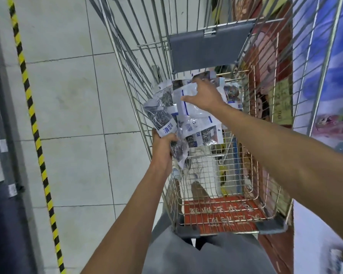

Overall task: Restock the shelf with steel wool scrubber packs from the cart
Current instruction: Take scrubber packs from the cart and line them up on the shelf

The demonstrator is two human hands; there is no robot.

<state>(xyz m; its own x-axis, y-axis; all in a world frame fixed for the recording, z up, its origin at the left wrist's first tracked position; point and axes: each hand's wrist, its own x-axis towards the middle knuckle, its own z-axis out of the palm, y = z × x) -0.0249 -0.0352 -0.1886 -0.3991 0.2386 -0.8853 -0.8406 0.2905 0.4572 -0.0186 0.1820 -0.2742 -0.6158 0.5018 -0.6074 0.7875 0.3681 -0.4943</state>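
A wire shopping cart (186, 196) stands in front of me, seen from above. Inside it my left hand (162, 147) grips a bunch of steel wool scrubber packs (162, 113), clear bags with blue and white labels and dark wool showing through. My right hand (203, 93) reaches in from the right and takes hold of the top edge of a white-backed pack (190, 107) in the pile. More packs (233, 93) lie behind, against the cart's far right side.
The grey child-seat flap (208, 50) hangs at the cart's far end. A black-and-yellow striped floor line (36, 133) runs down the left beside a dark shelf base (0, 147). Colourful goods (333, 99) line the right. A red sign (224, 214) lies under the cart basket.
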